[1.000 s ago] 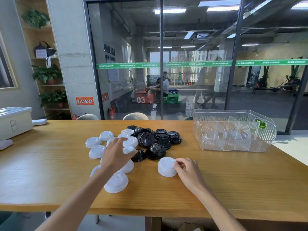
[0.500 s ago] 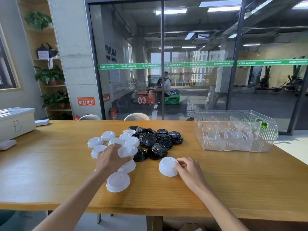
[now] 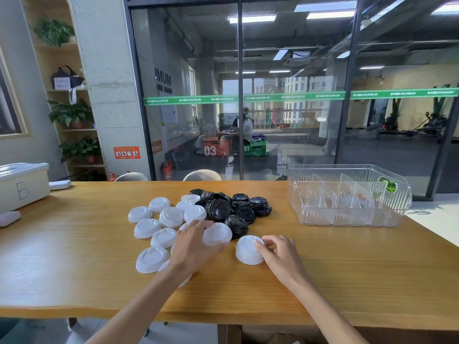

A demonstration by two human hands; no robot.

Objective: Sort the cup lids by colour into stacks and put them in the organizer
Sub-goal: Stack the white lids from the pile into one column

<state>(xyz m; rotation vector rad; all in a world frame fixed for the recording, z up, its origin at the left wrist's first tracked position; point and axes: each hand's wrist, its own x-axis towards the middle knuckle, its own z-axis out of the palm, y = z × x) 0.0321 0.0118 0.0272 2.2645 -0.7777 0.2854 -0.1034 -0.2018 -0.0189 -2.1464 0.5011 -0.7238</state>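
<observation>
Several loose white cup lids (image 3: 164, 220) lie spread on the wooden table (image 3: 74, 264), with a heap of black lids (image 3: 236, 207) just right of them. My left hand (image 3: 193, 247) holds one white lid (image 3: 217, 233) a little above the table, near the black heap. A short stack of white lids (image 3: 248, 250) stands to its right; my right hand (image 3: 280, 254) grips that stack by its right side. The clear plastic organizer (image 3: 347, 194) with dividers stands at the far right of the table, with no lids in it.
A white box marked B (image 3: 23, 184) sits at the table's far left edge, with a small white object (image 3: 8, 218) in front of it. Two chair backs (image 3: 202, 175) show behind the table. A glass wall stands beyond.
My left hand picked a white lid out of the loose white lids and carried it right, close to the stack. My right hand stayed on the stack.
</observation>
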